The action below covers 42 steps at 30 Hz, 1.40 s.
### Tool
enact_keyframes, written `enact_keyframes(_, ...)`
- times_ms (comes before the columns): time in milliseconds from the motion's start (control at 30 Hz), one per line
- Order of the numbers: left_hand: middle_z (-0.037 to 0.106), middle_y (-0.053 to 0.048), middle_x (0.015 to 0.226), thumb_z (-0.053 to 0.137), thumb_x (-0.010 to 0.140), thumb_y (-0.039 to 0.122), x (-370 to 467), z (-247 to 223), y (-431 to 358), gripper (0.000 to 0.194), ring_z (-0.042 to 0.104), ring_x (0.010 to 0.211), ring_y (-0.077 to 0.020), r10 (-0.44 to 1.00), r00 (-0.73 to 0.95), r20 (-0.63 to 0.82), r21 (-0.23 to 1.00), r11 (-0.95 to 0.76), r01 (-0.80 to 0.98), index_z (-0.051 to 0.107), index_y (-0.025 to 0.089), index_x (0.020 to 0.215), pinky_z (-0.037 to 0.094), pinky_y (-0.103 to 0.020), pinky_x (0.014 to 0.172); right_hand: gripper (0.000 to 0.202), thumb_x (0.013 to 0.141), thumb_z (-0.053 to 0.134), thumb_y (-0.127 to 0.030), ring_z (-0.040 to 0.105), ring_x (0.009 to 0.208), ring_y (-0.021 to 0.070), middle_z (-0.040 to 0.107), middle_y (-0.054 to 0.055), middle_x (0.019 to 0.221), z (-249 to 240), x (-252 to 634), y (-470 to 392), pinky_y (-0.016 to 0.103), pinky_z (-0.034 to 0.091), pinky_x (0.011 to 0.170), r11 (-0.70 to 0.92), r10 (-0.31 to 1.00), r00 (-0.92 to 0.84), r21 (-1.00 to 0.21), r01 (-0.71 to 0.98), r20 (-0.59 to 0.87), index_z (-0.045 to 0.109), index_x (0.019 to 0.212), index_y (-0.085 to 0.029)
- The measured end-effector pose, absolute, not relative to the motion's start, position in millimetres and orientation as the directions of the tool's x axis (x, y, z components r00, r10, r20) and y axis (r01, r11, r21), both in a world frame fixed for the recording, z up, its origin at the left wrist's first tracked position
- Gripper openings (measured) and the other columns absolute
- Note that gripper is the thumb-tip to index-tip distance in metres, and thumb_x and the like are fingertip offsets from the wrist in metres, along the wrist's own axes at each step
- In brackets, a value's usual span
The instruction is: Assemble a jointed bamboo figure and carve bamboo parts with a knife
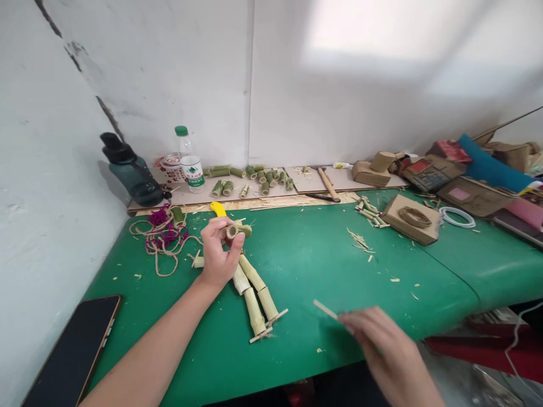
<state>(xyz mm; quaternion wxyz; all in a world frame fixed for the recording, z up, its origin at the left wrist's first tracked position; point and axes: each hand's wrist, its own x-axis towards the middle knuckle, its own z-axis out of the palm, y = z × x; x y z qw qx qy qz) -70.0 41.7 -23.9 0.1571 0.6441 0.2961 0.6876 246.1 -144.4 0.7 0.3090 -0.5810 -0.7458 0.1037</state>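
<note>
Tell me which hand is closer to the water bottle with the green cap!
Left. The left hand holds a bamboo piece in front of the water bottle, slightly right of it; the right hand, with a thin stick, is farther right, by the front edge of the table.

I see a pale glare high on the wall (373,34), a faint shine on the tabletop (314,249), soft shadows, and the right hand (382,345) blurred.
</note>
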Motion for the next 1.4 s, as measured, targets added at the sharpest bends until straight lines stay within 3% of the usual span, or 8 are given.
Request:
enact_keyframes(67,0.054,-0.004,0.114,0.067,0.097,0.024,-69.9,-23.2,41.2,0.039,0.057,0.077,-0.0077,0.591,-0.134,0.796,0.606,-0.777,0.169,0.041,0.028,0.126,0.05,-0.02,0.063,0.043,0.091,0.058,-0.025,0.073,0.076,0.0262,0.077,-0.004,0.091,-12.7,228.0,-167.5,0.038,0.061,0.056,0.335,0.932,-0.182,-0.551,0.764,0.315,0.067,0.117,-0.058)
enact_keyframes(167,0.054,-0.003,0.114,0.067,0.097,0.025,-69.8,-21.3,40.7,0.04,0.057,0.075,-0.0071,0.579,-0.136,0.804,0.594,-0.783,0.184,0.04,0.028,0.126,0.051,-0.02,0.064,0.055,0.09,0.059,-0.021,0.073,0.076,0.0238,0.077,-0.004,0.094,-30.1,226.8,-177.7,0.034,0.061,0.056,0.373,0.927,-0.287,-0.511,0.774,0.242,0.062,0.128,-0.061)
enact_keyframes(467,0.054,-0.004,0.113,0.067,0.097,0.025,-71.0,-19.1,41.6,0.038,0.057,0.076,-0.007,0.571,-0.136,0.81,0.587,-0.789,0.182,0.041,0.028,0.125,0.05,-0.02,0.065,0.03,0.094,0.045,-0.032,0.07,0.081,0.029,0.075,0.007,0.088,-22.2,329.0,-89.2,0.042,0.057,0.067,0.22,0.956,-0.135,-0.333,0.917,0.259,0.074,0.092,-0.036)
enact_keyframes(733,0.053,-0.005,0.115,0.065,0.096,0.016,-68.7,-22.2,44.7,0.043,0.058,0.077,-0.0071,0.57,-0.093,0.817,0.577,-0.803,0.148,0.04,0.028,0.129,0.052,-0.019,0.063,0.029,0.094,0.049,-0.018,0.069,0.101,0.0278,0.077,0.015,0.103,8.7,394.4,50.5,0.037,0.048,0.091,0.117,0.967,-0.077,-0.153,0.981,0.241,0.077,0.099,-0.014)
enact_keyframes(933,0.054,-0.006,0.116,0.066,0.094,0.011,-69.8,-28.0,46.7,0.048,0.059,0.08,-0.0075,0.575,-0.075,0.815,0.579,-0.803,0.14,0.039,0.028,0.131,0.052,-0.019,0.064,0.027,0.091,0.05,-0.013,0.069,0.097,0.0245,0.078,0.011,0.101,2.1,390.7,101.2,0.033,0.049,0.089,0.122,0.989,-0.103,-0.181,0.976,0.109,0.077,0.097,-0.015)
enact_keyframes(1100,0.054,-0.006,0.119,0.066,0.094,0.013,-68.9,-30.9,47.4,0.048,0.059,0.081,-0.0079,0.586,-0.062,0.808,0.588,-0.794,0.152,0.039,0.029,0.131,0.052,-0.019,0.064,0.03,0.098,0.047,-0.023,0.068,0.099,0.0259,0.075,0.014,0.102,-7.8,401.8,79.8,0.036,0.049,0.094,0.249,0.966,-0.219,-0.263,0.932,0.136,0.076,0.096,-0.016)
enact_keyframes(1267,0.054,-0.006,0.118,0.066,0.095,0.017,-66.0,-30.6,45.7,0.045,0.059,0.079,-0.0074,0.592,-0.06,0.804,0.592,-0.787,0.174,0.039,0.028,0.129,0.051,-0.019,0.063,0.034,0.102,0.044,-0.037,0.068,0.096,0.0286,0.073,0.016,0.101,-4.8,418.3,2.2,0.038,0.053,0.085,0.327,0.945,-0.309,-0.315,0.891,0.108,0.073,0.094,-0.022)
enact_keyframes(1400,0.054,-0.005,0.115,0.069,0.095,0.022,-64.2,-25.3,41.4,0.043,0.058,0.076,-0.007,0.573,-0.105,0.813,0.581,-0.79,0.195,0.04,0.027,0.126,0.049,-0.018,0.061,0.026,0.097,0.047,-0.026,0.07,0.094,0.0326,0.072,0.019,0.101,-6.5,427.1,-79.6,0.043,0.056,0.077,0.319,0.947,-0.31,-0.302,0.898,0.078,0.073,0.096,-0.029)
